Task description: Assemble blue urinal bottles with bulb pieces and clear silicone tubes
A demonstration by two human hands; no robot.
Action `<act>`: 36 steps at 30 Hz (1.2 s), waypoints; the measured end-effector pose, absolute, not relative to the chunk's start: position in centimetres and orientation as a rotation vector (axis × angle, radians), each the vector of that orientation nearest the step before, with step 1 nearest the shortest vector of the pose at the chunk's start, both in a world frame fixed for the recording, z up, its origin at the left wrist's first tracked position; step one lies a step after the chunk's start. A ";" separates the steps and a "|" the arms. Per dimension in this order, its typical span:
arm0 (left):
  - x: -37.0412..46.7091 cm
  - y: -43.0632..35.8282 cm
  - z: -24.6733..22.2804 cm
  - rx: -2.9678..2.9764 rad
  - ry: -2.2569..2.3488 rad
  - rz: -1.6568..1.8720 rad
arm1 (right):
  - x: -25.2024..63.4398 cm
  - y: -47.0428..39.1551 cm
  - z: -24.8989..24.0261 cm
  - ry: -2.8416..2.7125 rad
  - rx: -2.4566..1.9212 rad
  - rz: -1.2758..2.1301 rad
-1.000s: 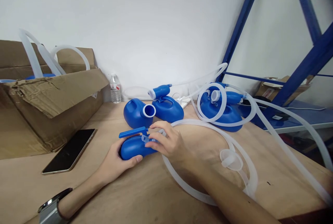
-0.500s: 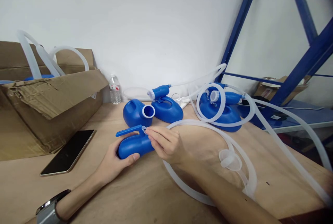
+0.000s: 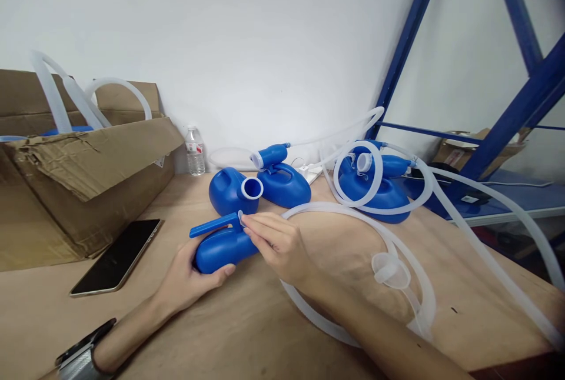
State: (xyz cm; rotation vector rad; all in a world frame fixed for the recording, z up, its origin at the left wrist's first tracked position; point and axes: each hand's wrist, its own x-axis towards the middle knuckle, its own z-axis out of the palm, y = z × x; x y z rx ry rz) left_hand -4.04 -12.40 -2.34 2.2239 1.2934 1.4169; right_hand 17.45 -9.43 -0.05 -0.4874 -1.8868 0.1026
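My left hand wraps around a rounded blue plastic urinal head, its thumb along the near side. A flat blue clip arm rises from the top of this part and points left. With fingertips pinched together, my right hand holds a small clear plastic ring at the arm's right end. The right end of the blue head is hidden behind my right fingers. Just beyond my hands, an open-mouthed blue urinal bottle lies on the table.
Two blue urinals, one at the back middle and one at the right, carry hoses. A loose translucent hose curls beside my right forearm. At left are a phone and a cardboard box; a water bottle stands behind.
The blue urinal head and both hands have shifted slightly left and toward me. The clip arm is tilted a little more. My right fingers still pinch the small ring.
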 end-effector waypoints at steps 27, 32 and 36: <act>-4.4 -13.1 -2.3 2.434 1.274 1.185 | 19.0 -7.6 0.6 -1.674 -0.602 1.340; -4.5 -13.0 -2.5 2.393 1.428 1.159 | 19.0 -8.3 1.6 -1.732 -0.626 1.196; -4.6 -12.8 -2.6 2.341 1.429 1.128 | 19.2 -8.1 1.7 -1.774 -0.617 1.175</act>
